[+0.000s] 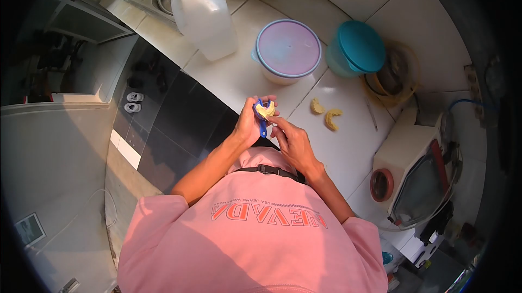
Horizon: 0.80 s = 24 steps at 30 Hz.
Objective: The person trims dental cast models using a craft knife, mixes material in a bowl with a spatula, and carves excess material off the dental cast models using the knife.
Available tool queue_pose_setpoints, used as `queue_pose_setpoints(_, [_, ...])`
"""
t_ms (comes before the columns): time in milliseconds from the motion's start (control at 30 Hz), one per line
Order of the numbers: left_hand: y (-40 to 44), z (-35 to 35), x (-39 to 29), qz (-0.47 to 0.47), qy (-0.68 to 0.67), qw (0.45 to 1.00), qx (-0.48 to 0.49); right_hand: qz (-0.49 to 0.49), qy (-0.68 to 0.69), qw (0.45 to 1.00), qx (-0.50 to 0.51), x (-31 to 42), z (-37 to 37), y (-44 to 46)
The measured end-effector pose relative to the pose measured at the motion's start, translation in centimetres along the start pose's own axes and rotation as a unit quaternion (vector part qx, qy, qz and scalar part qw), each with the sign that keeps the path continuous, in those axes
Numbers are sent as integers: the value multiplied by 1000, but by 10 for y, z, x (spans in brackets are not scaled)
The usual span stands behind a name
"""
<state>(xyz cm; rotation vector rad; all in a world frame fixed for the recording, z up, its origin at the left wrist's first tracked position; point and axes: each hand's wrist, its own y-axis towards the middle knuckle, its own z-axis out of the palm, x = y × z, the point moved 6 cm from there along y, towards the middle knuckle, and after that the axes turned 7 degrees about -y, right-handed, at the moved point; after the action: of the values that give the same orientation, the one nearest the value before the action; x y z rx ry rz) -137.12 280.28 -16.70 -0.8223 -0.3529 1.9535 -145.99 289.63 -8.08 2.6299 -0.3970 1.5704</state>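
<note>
Pink shirt (244,255) nearest us, then the purple-lidded tub (289,48), with our two hands at work below it.
Our right hand (295,143) bends its fingers toward the blue tray (263,124), and whether it pinches anything we cannot tell; our left hand (247,125) cradles that tray, on the shirt side of the tub. We judge the tray light and stiff, its yellow filling (266,110) softer, easily torn. Two yellow curved pieces (333,120), below and right of the tub, look crumbly. We would hold the tray by its slim handle (263,130), sparing the filling.
</note>
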Motion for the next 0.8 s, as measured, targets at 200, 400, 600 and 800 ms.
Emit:
queue_pose_setpoints(200, [-3, 2, -7, 61, 39, 997, -20, -9, -19, 1000, -14, 7, 1, 1])
queue_pose_setpoints(400, [-10, 17, -9, 97, 74, 992, -43, -41, -93, 995, -21, 13, -10, 4])
queue_pose_setpoints(600, [-8, 25, -5, 142, 29, 989, -38, -20, -62, 995, -71, 5, -13, 5])
queue_pose_setpoints(800, [-10, 31, -4, 156, 16, 987, -45, -23, -29, 993, -114, 7, -11, -4])
